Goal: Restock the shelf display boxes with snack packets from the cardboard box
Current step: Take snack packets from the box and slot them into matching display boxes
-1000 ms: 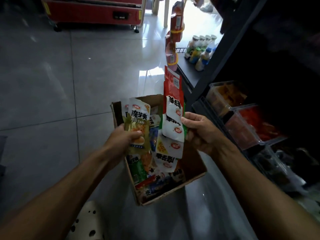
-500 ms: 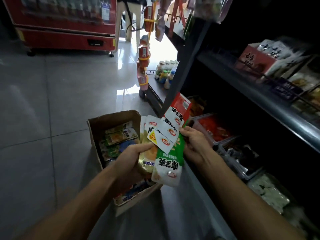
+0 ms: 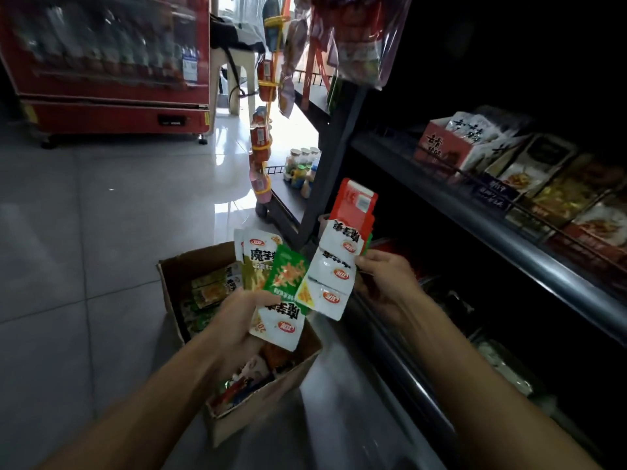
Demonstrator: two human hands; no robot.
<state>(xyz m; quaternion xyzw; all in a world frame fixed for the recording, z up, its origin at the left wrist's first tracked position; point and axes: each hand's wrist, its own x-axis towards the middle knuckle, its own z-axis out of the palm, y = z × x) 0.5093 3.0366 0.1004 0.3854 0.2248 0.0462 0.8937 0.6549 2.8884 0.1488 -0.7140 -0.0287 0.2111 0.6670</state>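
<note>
Both hands are loaded, so the step in hand looks like sorting packets before they go to the shelf. The left hand point(image 3: 237, 320) has its fingers curled round a fan of snack packets point(image 3: 271, 283), green and white ones, held over the open cardboard box point(image 3: 237, 418) on the floor, which has more packets lying in it. The right hand point(image 3: 383, 283), just right of that fan, pinches a vertical string of white-and-red packets point(image 3: 342, 252) by its right edge, thumb on the front and fingers behind; the string's red top reaches up in front of the dark shelf upright point(image 3: 325, 184). The display boxes sit on the shelving at the right: a red-and-white display box point(image 3: 437, 147) with white packets on the upper shelf, and darker trays lower down, too dim to tell their contents or how full they are. The next move probably calls for matching one flavour to its box and carrying the right hand's string rightward and farther in. The rounded front rail point(image 3: 509, 239) of the upper shelf juts out above the lower tier, so room there is tight; a long floppy string could snag on it. The tiled floor to the left gives free space, and the box's near corner is close to the shelf base.
</note>
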